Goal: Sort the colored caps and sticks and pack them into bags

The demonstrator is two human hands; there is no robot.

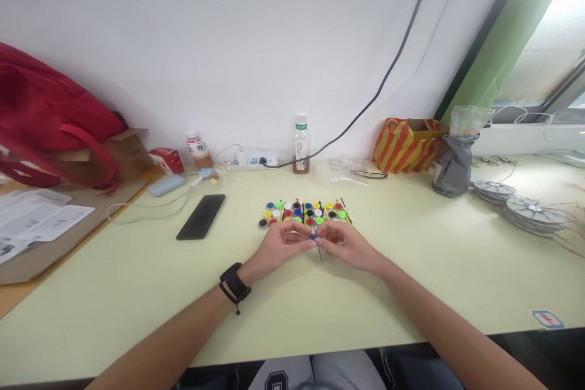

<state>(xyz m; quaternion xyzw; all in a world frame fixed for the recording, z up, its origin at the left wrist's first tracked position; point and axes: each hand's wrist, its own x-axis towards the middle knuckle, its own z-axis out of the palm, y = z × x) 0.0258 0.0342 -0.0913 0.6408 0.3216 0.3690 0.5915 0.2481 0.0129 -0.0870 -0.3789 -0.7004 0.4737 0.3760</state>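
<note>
At the middle of the table, my left hand point(284, 245) and my right hand point(343, 244) meet fingertip to fingertip. Both pinch a small blue piece with a thin blue stick point(320, 252) that points down towards me. Its exact kind is too small to make out, and the fingers cover part of it. Just beyond my fingers lie rows of small round coloured discs point(309, 207) in red, yellow, blue, green, white and black, with thin sticks among them. My hands hide the near edge of these rows. A black watch sits on my left wrist.
A black phone point(201, 217) lies to the left. Along the wall stand a drink bottle point(301, 149), a power strip point(251, 158), a second bottle point(200, 151) and a striped bag point(402, 149). Stacked grey reels point(534, 214) are at right. A red bag point(50, 103) rests at far left.
</note>
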